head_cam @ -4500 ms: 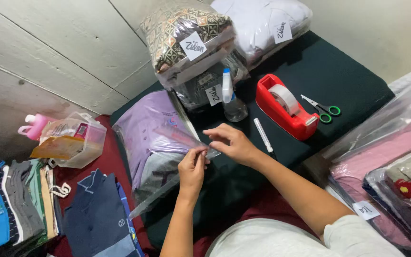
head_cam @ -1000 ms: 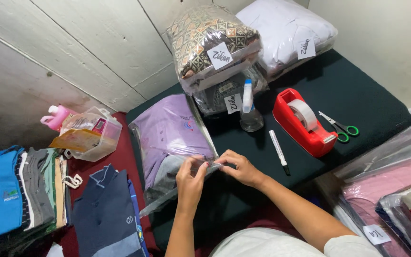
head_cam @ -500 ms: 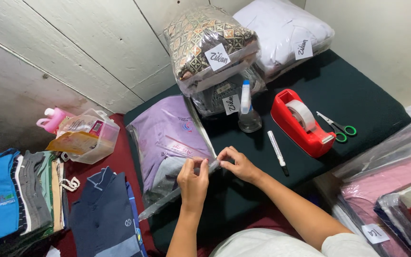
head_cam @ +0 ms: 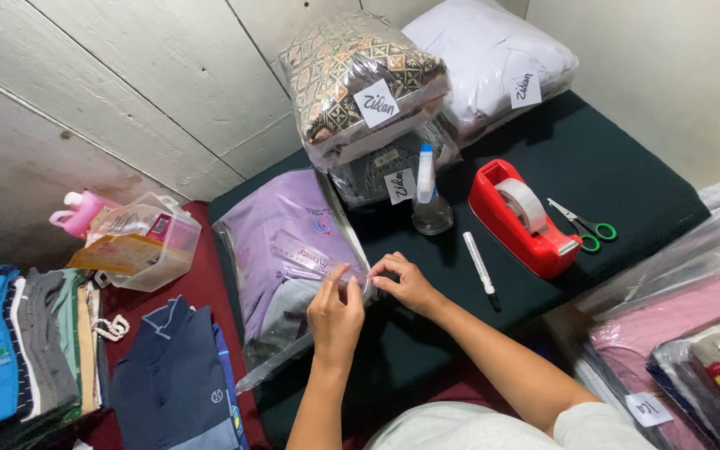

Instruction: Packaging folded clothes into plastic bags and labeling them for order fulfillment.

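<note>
A clear plastic bag [head_cam: 289, 250] with a folded purple garment inside lies on the dark green table [head_cam: 627, 175]. My left hand [head_cam: 337, 315] pinches the bag's near right edge. My right hand [head_cam: 403, 282] pinches the same edge just beside it, fingertips almost touching the left ones. A strip of clear plastic runs down from the hands toward the lower left. Both forearms reach up from the bottom of the view.
A red tape dispenser [head_cam: 525, 218], green-handled scissors [head_cam: 585, 225], a marker [head_cam: 481, 268] and a small glue bottle [head_cam: 428, 200] lie beyond my hands. Bagged, labelled garments [head_cam: 360, 83] stack at the back. Folded clothes [head_cam: 18, 350] sit left, a clear box [head_cam: 139, 242] beside them, pink bagged garments [head_cam: 677, 325] right.
My hands have stayed at the bag's edge, coming closer together and shifting slightly along it. The camera view has tilted a little; the other things have not moved.
</note>
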